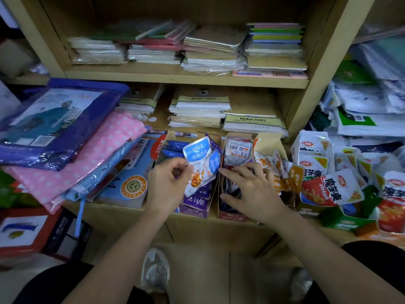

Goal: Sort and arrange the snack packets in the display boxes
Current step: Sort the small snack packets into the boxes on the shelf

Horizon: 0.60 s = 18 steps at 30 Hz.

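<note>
Two narrow display boxes stand side by side on the shelf ledge: a purple one (194,208) on the left and a red one (232,216) on the right. My left hand (167,183) pinches a small bunch of blue-and-white snack packets (200,163) above the purple box. My right hand (249,189) lies over the red box with fingers spread, touching the dark packets inside. A packet with a barcode label (238,150) stands at the back of the red box. Orange packets (282,174) spill from a third box to the right.
Larger white-and-red snack bags (328,189) pile up at the right. Pink dotted (87,159) and purple (57,128) packaged goods lie stacked at the left. Notebook stacks (199,110) fill the shelves behind. My shoe (155,270) stands on the floor below.
</note>
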{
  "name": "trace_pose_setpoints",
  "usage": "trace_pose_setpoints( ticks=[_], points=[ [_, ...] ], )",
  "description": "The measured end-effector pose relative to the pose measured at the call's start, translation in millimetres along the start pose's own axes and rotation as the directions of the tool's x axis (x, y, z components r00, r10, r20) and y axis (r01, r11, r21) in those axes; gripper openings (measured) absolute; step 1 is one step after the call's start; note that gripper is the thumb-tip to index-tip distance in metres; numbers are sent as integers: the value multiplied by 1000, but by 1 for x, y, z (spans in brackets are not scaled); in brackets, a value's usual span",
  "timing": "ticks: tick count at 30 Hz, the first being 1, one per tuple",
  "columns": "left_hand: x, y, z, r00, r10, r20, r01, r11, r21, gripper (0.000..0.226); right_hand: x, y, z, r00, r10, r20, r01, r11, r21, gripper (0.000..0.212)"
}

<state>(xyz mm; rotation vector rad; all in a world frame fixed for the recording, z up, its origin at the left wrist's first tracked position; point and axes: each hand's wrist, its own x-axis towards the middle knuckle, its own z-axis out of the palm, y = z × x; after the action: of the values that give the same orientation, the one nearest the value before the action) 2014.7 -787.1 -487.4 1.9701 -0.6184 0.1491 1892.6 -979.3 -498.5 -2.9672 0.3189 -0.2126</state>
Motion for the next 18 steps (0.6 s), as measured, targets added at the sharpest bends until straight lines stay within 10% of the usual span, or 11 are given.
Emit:
trace_pose_setpoints(
  ticks=[6, 9, 13, 18],
  points=[
    [5, -10, -13, 987, -160, -19, 157, 981, -110, 12, 4, 4, 3, 998, 40, -38, -42, 998, -41, 65],
    [3, -8, -15, 970, -241, -32, 228, 945, -234, 13, 5, -1, -2, 994, 102, -34, -93, 971, 219, 79],
    [-8, 8, -5, 964, -267, 20, 252, 882, -399, 12, -1, -14, -16, 970, 209, -122, -46, 652, 757, 57],
    [-14, 24, 2, 956, -274, 103, 289, 828, -481, 14, -2, -17, -27, 912, 375, -163, -31, 459, 888, 16]
  ],
)
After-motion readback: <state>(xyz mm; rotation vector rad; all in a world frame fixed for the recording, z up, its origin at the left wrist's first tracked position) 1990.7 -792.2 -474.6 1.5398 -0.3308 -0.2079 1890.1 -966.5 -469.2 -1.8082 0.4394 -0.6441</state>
